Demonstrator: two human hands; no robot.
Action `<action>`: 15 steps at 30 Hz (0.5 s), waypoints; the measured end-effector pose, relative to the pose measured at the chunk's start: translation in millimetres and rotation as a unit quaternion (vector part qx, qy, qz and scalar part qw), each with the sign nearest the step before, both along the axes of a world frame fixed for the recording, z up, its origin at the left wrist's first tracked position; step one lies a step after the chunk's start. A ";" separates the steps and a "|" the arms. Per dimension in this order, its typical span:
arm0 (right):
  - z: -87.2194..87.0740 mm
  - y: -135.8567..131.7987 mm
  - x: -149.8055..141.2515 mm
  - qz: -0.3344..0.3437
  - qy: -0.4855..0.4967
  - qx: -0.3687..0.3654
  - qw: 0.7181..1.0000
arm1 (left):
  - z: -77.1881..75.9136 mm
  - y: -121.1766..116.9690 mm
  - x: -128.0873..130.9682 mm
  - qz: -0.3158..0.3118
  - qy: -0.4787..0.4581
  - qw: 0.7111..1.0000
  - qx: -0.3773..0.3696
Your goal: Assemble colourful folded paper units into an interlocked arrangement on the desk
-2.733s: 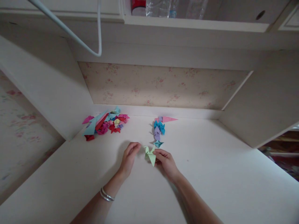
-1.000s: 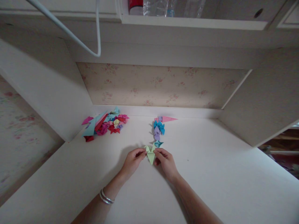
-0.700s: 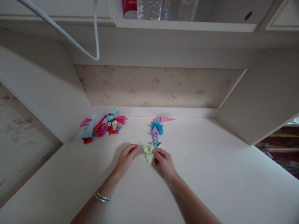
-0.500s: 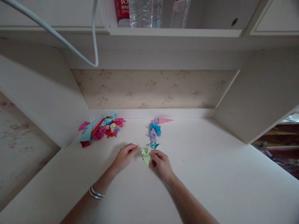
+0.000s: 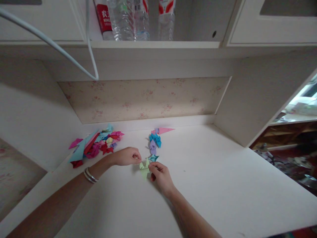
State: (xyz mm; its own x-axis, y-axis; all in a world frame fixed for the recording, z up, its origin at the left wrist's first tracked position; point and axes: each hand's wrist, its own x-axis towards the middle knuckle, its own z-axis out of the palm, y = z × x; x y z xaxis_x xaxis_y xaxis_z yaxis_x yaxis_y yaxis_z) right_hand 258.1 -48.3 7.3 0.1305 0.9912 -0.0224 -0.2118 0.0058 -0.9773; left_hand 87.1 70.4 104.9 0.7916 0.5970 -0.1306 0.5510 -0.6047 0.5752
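Note:
A pale green origami crane (image 5: 144, 168) is between my two hands, just above the white desktop. My right hand (image 5: 160, 177) pinches its right side between thumb and fingertips. From the upper left, my left hand (image 5: 128, 156) has its fingertips closed at the crane's left tip; a silver bangle is on that wrist. Just beyond the crane lies a teal paper star (image 5: 154, 158). Behind it, in a line toward the wall, are a lilac folded piece (image 5: 153, 147), a blue one (image 5: 155, 139) and a pink pointed one (image 5: 165, 130).
A heap of folded paper pieces (image 5: 92, 145) in red, pink and light blue lies at the back left. Overhead, a shelf (image 5: 158, 44) holds plastic bottles (image 5: 166, 26), and a white cable (image 5: 61, 48) hangs at upper left. Side panels bound the desktop (image 5: 210, 185).
My left hand has come in to the crane's left tip, its wrist turned more level. The right hand keeps its hold on the crane. The view has shifted to the right.

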 end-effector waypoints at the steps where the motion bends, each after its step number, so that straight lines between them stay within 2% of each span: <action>1: 0.6 0.4 -0.1 -0.004 0.011 0.002 1.000 | 4.3 1.6 2.5 -0.003 0.004 1.000 0.031; 5: 0.4 2.5 -2.1 -0.037 0.060 -0.005 0.998 | 21.3 6.0 24.8 0.023 -0.010 0.990 0.136; 8: -3.3 3.9 -5.3 -0.041 0.056 -0.029 0.997 | 26.3 8.6 52.0 0.035 -0.018 0.981 0.189; 11: -6.6 4.5 -8.0 -0.024 0.031 -0.042 0.998 | 19.9 11.5 81.2 0.025 0.000 0.971 0.238; 15: -8.3 4.9 -9.0 -0.001 -0.003 -0.048 0.999 | 1.0 17.8 112.0 0.030 0.031 0.960 0.278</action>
State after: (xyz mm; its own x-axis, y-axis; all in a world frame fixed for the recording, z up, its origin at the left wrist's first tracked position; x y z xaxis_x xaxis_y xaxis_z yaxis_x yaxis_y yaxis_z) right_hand 249.0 -43.4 -1.0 0.1327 0.9843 -0.1166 -0.2064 -0.0876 -0.9745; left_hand 199.2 88.2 105.9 0.7549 0.6320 0.1749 0.6169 -0.7749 0.1376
